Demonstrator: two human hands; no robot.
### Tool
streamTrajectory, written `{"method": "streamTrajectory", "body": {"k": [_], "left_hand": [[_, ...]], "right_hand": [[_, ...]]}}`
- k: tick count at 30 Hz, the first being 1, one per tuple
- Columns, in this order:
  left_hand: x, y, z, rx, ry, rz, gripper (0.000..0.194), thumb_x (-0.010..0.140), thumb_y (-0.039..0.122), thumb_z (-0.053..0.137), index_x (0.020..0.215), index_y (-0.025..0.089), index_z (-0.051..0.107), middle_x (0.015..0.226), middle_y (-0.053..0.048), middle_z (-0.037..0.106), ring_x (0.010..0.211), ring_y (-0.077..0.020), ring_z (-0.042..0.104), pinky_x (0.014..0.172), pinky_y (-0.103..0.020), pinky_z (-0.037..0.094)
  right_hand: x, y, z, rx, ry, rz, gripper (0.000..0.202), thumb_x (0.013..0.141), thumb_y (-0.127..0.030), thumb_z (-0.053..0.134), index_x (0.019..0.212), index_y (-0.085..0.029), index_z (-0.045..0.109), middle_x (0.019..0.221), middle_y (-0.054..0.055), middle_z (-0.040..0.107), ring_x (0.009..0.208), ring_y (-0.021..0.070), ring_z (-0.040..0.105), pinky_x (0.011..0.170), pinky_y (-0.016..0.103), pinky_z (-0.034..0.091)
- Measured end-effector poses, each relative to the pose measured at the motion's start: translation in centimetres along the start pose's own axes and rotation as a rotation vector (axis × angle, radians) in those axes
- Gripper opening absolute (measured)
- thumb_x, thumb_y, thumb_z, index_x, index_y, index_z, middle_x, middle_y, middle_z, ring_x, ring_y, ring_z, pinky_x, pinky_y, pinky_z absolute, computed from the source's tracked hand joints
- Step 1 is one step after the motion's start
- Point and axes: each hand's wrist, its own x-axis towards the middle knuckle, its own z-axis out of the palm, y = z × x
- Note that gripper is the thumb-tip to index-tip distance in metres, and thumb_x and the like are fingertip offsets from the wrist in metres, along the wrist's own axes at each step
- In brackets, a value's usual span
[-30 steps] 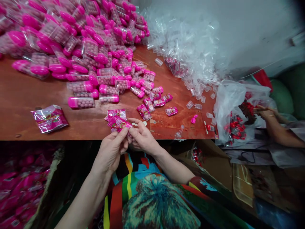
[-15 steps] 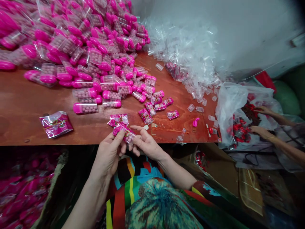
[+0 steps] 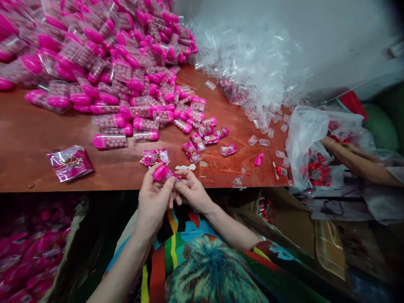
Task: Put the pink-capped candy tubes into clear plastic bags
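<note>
Near the table's front edge, my left hand [image 3: 158,195] is closed on a pink wrapped container [image 3: 164,174]. The fingers of my right hand [image 3: 192,191] pinch its right end, close beside my left fingertips. Just behind them lies a flat pink printed wrapper [image 3: 154,156]. Several small wrapped containers [image 3: 191,151] rest to the right on the brown table [image 3: 107,168]. A bundle of pink wrappers [image 3: 71,163] with a band round it sits at the left. Clear containers with pink caps and pink balls [image 3: 110,141] are piled behind.
Clear empty containers [image 3: 252,71] are heaped at the back right. A pink cap [image 3: 259,159] lies near the front edge. At the right, another person's arms [image 3: 356,158] reach into a white plastic bag [image 3: 304,130]. Boxes stand below the table.
The wrapped container has turned in my fingers, and its pink rounded end now shows. My left hand has shifted slightly right. The other person's hands have moved deeper into the bag.
</note>
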Motion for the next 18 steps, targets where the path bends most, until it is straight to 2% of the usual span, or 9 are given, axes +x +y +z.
{"method": "streamTrajectory", "body": {"k": [3, 5, 8, 11, 13, 15, 18], "left_hand": [[0.2, 0.4, -0.1, -0.002, -0.032, -0.067, 0.067, 0.08, 0.036, 0.075, 0.138, 0.019, 0.046, 0.043, 0.013, 0.049, 0.03, -0.0096, 0.042, 0.035, -0.018, 0.037], [0.5, 0.9, -0.8, 0.018, 0.009, -0.06, 0.066, 0.082, 0.04, 0.073, 0.139, 0.021, 0.046, 0.053, 0.008, 0.059, 0.033, -0.0098, 0.045, 0.034, -0.018, 0.032], [0.9, 1.5, -2.6, 0.144, 0.161, 0.066, 0.045, 0.085, 0.041, 0.07, 0.123, 0.02, 0.059, 0.076, 0.0, 0.07, 0.038, -0.0077, 0.046, 0.037, -0.02, 0.031], [1.1, 1.3, -4.4, 0.414, 0.223, 0.154, 0.031, 0.087, 0.041, 0.066, 0.108, 0.018, 0.068, 0.075, -0.002, 0.07, 0.046, -0.0103, 0.049, 0.047, -0.023, 0.037], [1.1, 0.9, -5.0, 0.715, 0.202, 0.218, 0.031, 0.089, 0.041, 0.063, 0.11, 0.02, 0.071, 0.076, -0.004, 0.071, 0.057, -0.0161, 0.059, 0.055, -0.026, 0.041], [1.0, 0.4, -5.1, 1.076, 0.163, 0.29, 0.033, 0.091, 0.04, 0.058, 0.114, 0.022, 0.074, 0.085, -0.008, 0.074, 0.068, -0.0221, 0.065, 0.059, -0.029, 0.039], [0.8, 0.0, -4.9, 1.468, 0.113, 0.333, 0.039, 0.097, 0.039, 0.046, 0.119, 0.021, 0.074, 0.092, -0.013, 0.075, 0.066, -0.0248, 0.064, 0.056, -0.032, 0.03]], "right_hand": [[0.0, -1.1, -0.4, -0.052, 0.031, 0.027, 0.048, 0.085, -0.05, 0.071, 0.114, -0.022, 0.045, 0.061, -0.008, 0.063, 0.044, 0.0082, 0.054, 0.048, 0.019, 0.039], [0.2, -2.5, -1.1, -0.063, 0.107, 0.001, 0.049, 0.085, -0.05, 0.071, 0.116, -0.023, 0.044, 0.066, -0.007, 0.066, 0.044, 0.0085, 0.054, 0.047, 0.02, 0.039], [0.6, -4.3, -2.1, 0.0, 0.304, -0.134, 0.054, 0.091, -0.057, 0.058, 0.13, -0.026, 0.038, 0.081, -0.002, 0.072, 0.045, 0.0087, 0.053, 0.048, 0.022, 0.041], [1.0, -4.2, -1.8, -0.101, 0.404, -0.183, 0.058, 0.098, -0.058, 0.044, 0.145, -0.027, 0.027, 0.085, 0.001, 0.072, 0.044, 0.0095, 0.05, 0.048, 0.024, 0.04], [1.4, -3.4, -0.8, -0.361, 0.345, -0.192, 0.054, 0.101, -0.052, 0.041, 0.147, -0.026, 0.033, 0.084, 0.001, 0.07, 0.05, 0.0117, 0.052, 0.053, 0.027, 0.043], [2.0, -2.4, 0.5, -0.769, 0.228, -0.248, 0.045, 0.102, -0.046, 0.043, 0.141, -0.024, 0.049, 0.095, 0.007, 0.069, 0.07, 0.0166, 0.059, 0.067, 0.032, 0.047], [3.2, -1.5, 1.7, -1.394, 0.147, -0.341, 0.036, 0.101, -0.04, 0.047, 0.126, -0.022, 0.067, 0.109, 0.012, 0.064, 0.097, 0.0249, 0.054, 0.083, 0.04, 0.043]]}}
